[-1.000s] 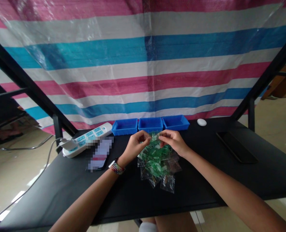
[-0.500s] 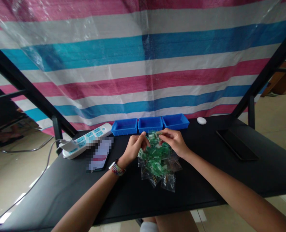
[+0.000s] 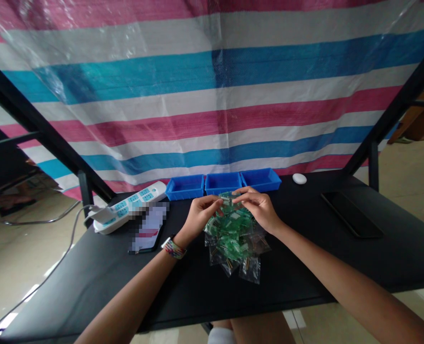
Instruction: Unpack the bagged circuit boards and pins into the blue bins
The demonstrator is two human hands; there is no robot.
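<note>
A heap of small clear plastic bags (image 3: 233, 234) lies on the black table, many with green pieces in them. Some bags at the near edge hold thin brass-coloured pins. Over the far side of the heap, my left hand (image 3: 201, 214) pinches the left side of a small clear plastic bag (image 3: 228, 195). Its other side is between the thumb and fingers of my right hand (image 3: 258, 208). The bag's contents are too small to make out.
Three blue trays (image 3: 223, 183) stand in a row behind the heap. To the left are a white power strip (image 3: 129, 208) with a plugged-in cable and a phone (image 3: 150, 227). A dark phone (image 3: 351, 215) and a white oval object (image 3: 299, 178) lie to the right.
My left fingers have come in to the bag, level with the right ones. My right fingers have straightened and shifted slightly left. The heap looks the same.
</note>
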